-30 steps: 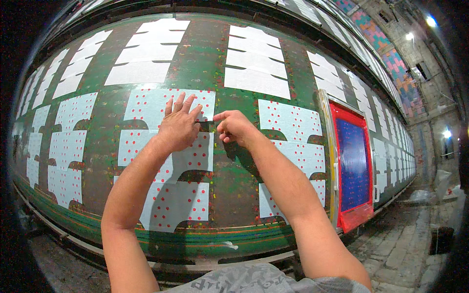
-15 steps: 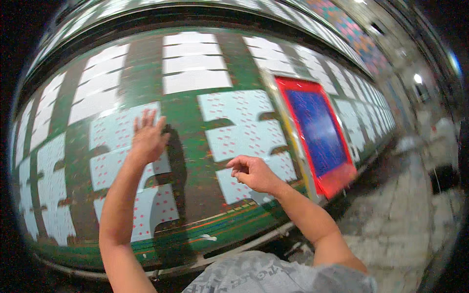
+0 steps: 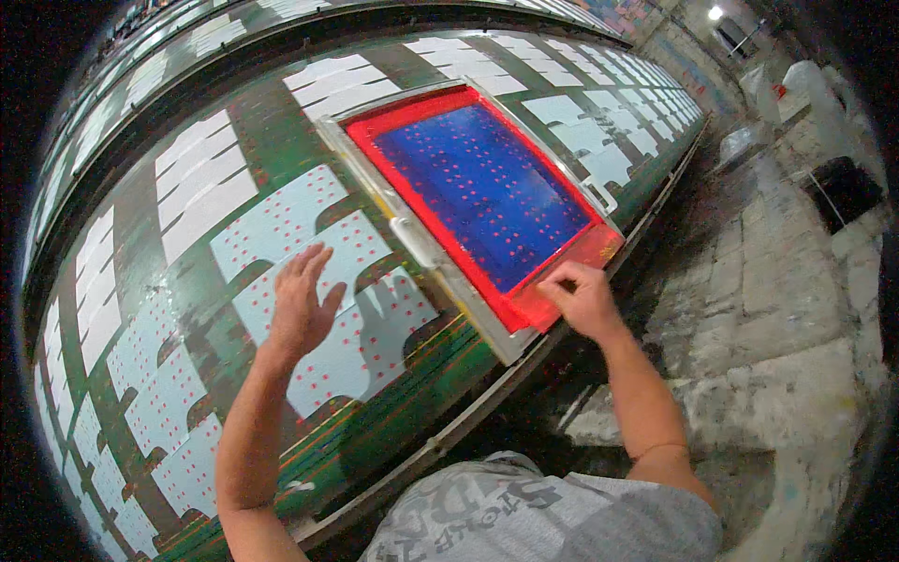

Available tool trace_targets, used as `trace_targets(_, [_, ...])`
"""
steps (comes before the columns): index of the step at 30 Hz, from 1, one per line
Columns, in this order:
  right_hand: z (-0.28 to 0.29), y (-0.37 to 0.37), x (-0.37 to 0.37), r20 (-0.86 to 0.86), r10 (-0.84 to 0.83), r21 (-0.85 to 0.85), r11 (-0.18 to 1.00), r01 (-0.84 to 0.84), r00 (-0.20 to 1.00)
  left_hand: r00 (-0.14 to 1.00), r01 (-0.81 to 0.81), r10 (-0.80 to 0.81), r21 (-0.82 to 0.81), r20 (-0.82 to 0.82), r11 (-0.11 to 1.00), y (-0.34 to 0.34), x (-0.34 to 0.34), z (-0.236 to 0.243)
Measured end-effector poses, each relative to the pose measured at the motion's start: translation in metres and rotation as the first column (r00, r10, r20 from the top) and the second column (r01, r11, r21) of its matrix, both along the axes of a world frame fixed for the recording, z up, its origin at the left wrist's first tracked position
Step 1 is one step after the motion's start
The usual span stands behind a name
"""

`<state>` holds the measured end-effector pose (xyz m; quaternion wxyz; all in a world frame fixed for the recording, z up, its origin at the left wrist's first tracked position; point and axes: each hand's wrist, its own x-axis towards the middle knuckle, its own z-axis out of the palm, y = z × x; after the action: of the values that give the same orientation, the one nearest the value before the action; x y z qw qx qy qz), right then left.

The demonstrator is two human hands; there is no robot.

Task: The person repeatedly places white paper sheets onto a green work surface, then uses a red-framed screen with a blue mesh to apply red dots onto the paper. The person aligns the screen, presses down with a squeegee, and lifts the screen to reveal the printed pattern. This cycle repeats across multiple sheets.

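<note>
Two bare hands of yours are showing in the head view, well apart from each other, with both forearms coming up from the lower edge. Your left hand (image 3: 304, 304) is hanging open, its fingers spread and its thumb standing away from them; it is holding nothing. Behind and around it, the pale blue pieces with red dots (image 3: 361, 244) are lying flat in a column; whether your fingers are touching them, you cannot tell from this angle. Your right hand (image 3: 582, 298) is curling its fingers toward its thumb at the translucent red strip (image 3: 599, 251); whether it is pinching that strip or only resting against it, you cannot tell.

Just beyond your right hand, between it and the far rows, the blue printing screen (image 3: 487, 187) is lying at a slant within its red border and pale frame. One white handle (image 3: 412, 242) is sitting on the frame's side nearer your left hand, and another handle (image 3: 604, 199) is sitting beyond your right. Left of your left hand, more dotted pieces (image 3: 159, 365) are lying on the green table (image 3: 276, 126); farther beyond that hand, plain white pieces (image 3: 206, 183) are forming another row.
</note>
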<state>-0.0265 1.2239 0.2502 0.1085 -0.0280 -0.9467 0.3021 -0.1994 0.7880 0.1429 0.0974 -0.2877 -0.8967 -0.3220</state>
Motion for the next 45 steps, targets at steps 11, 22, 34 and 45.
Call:
trace_targets(11, [-0.055,0.298,-0.031,0.170,0.474,0.505,0.711,-0.490,0.864,0.749,-0.642,0.341,0.495,0.568,0.586,0.251,0.018,-0.060])
trace_targets(22, [-0.102,0.333,-0.041,0.015,0.719,0.481,0.605,-0.635,0.695,0.407,-0.881,0.736,0.444,0.540,0.162,0.319,0.011,-0.071])
trace_targets(34, [-0.064,0.247,-0.094,0.234,0.700,0.403,0.561,-0.723,0.674,0.417,-0.867,0.818,0.443,0.397,0.227,0.327,0.019,-0.074])
trace_targets(45, [-0.055,0.247,-0.069,0.302,0.657,0.369,0.588,-0.720,0.691,0.467,-0.856,0.747,0.454,0.474,0.247,0.330,0.023,-0.066])
